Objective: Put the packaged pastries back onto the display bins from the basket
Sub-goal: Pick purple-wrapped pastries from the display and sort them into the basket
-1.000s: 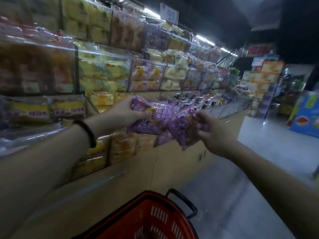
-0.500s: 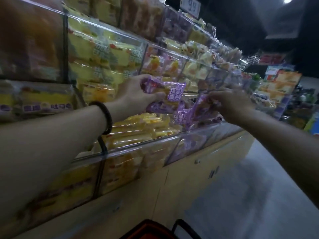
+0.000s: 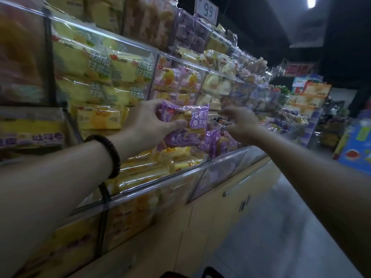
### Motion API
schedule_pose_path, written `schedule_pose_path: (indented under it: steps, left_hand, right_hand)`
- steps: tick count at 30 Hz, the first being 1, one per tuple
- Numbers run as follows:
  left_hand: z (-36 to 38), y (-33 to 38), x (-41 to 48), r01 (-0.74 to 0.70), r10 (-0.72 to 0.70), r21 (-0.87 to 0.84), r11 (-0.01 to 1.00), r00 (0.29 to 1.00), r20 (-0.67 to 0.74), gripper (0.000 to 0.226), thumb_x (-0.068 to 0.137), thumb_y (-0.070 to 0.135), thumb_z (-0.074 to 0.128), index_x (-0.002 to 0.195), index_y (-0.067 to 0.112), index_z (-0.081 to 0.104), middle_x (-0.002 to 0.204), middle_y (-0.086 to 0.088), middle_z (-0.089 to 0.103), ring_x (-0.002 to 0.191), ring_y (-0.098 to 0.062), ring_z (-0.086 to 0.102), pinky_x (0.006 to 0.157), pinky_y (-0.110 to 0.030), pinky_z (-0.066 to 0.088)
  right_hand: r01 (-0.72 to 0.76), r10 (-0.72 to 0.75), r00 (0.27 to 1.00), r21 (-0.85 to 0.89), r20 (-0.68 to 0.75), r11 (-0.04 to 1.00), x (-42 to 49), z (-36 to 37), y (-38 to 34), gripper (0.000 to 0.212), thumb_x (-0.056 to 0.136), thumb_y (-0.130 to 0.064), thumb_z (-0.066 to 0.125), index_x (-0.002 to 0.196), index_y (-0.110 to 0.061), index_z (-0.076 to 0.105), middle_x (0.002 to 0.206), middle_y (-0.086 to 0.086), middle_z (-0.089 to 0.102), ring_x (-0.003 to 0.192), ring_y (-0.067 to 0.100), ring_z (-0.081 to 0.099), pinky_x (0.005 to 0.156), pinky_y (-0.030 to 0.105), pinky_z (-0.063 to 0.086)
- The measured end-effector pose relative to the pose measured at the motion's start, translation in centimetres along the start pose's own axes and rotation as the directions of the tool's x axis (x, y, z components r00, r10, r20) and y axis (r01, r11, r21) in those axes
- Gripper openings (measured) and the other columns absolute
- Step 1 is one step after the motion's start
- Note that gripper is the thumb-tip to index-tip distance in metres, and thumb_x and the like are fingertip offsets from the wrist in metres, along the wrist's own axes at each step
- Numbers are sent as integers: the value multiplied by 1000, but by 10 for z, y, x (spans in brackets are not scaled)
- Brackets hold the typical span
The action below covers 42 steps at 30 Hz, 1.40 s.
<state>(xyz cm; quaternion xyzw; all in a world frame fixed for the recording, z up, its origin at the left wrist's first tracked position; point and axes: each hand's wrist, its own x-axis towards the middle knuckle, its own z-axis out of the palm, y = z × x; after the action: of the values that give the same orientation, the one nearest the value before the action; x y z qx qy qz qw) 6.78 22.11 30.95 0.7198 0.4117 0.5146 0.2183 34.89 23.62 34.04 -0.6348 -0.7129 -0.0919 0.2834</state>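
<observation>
My left hand (image 3: pixel 149 122) grips purple packaged pastries (image 3: pixel 185 125), holding them above the clear-fronted lower display bin (image 3: pixel 202 173). My right hand (image 3: pixel 242 123) hovers just right of them with loosely curled fingers and holds nothing. Below it, more purple packs (image 3: pixel 215 144) lie in the purple section of the bin. Only the dark rim of the basket (image 3: pixel 210 273) shows at the bottom edge.
Yellow packaged cakes (image 3: pixel 152 167) fill the bin left of the purple packs. Stacked acrylic bins of pastries (image 3: pixel 104 73) rise above, with a price sign (image 3: pixel 206 10) reading 99. Beige cabinet doors (image 3: pixel 210 221) run below the bins. The grey aisle floor (image 3: pixel 271 233) stretches to the right.
Both hands rose from over the basket to the bins. My right hand let go of its purple packs, which now lie in the bin. The basket dropped almost out of view.
</observation>
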Motion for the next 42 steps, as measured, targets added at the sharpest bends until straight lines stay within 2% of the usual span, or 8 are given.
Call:
schedule_pose_path:
  steps: [3, 8, 12, 16, 23, 31, 35, 42]
  left_hand:
    - [-2, 4, -2, -9, 9, -29, 1000, 1000, 4, 39, 77, 40, 88, 110, 30, 70, 92, 5, 76, 68, 3, 72, 59, -28, 64]
    - [-3, 15, -8, -84, 89, -116, 990, 995, 35, 45, 76, 33, 91, 116, 30, 72, 95, 9, 75, 77, 2, 73, 65, -29, 65]
    - [-7, 19, -9, -74, 84, -225, 971, 996, 34, 59, 73, 46, 89, 121, 28, 61, 109, 5, 73, 87, -9, 76, 68, -30, 64]
    - [-6, 14, -2, 22, -22, -258, 966, 1000, 5, 42, 90, 48, 76, 118, 26, 55, 111, -1, 69, 91, -24, 76, 63, -37, 65]
    - [-2, 6, 4, 41, -36, -246, 968, 999, 23, 42, 89, 59, 69, 114, 31, 52, 113, -5, 66, 88, -30, 74, 69, -44, 62]
    - [3, 3, 3, 33, -23, -111, 993, 995, 92, 26, 98, 48, 66, 110, 28, 56, 109, -2, 65, 92, -26, 70, 74, -43, 61]
    - [-1, 7, -1, 34, -31, -16, 999, 984, 177, 25, 98, 43, 69, 114, 26, 58, 109, 2, 64, 93, -19, 69, 65, -31, 57]
    - [-24, 45, -24, 15, -55, 115, 993, 935, 351, 15, 99, 31, 69, 112, 24, 65, 105, -2, 72, 90, -20, 73, 66, -27, 60]
  right_hand:
    - [241, -209, 966, 233, -154, 942, -10, -29, -39, 44, 89, -18, 70, 132, -23, 65, 123, -6, 69, 112, 8, 65, 99, 34, 57]
    - [489, -477, 872, -149, 110, 860, -22, -52, -83, 50, 86, -41, 79, 133, -29, 64, 117, -14, 67, 103, 7, 63, 93, 31, 53]
    - [384, -371, 923, -173, 99, 907, -21, -62, -78, 40, 86, -36, 77, 123, -38, 63, 117, -5, 67, 104, 17, 63, 92, 47, 57]
    - [168, -146, 983, -239, 109, 956, -21, -65, -49, 35, 87, -36, 76, 119, -42, 64, 132, 0, 56, 126, 27, 41, 97, 41, 40]
    - [131, -65, 970, -276, 235, 952, -27, -10, -53, 32, 88, -30, 81, 119, -30, 72, 121, -1, 57, 113, 23, 57, 99, 44, 53]
    - [163, -50, 925, -274, 378, 948, -30, 26, -44, 30, 91, -21, 77, 121, -26, 73, 142, 8, 59, 116, 24, 62, 97, 36, 53]
    - [63, -21, 972, -174, 236, 983, -40, 15, -45, 47, 91, -36, 78, 135, -25, 65, 130, 1, 66, 120, 22, 59, 102, 40, 49]
    - [5, -7, 993, -17, -115, 1000, -116, -15, -45, 18, 91, -19, 71, 107, -28, 72, 93, -8, 67, 92, 15, 63, 87, 42, 56]
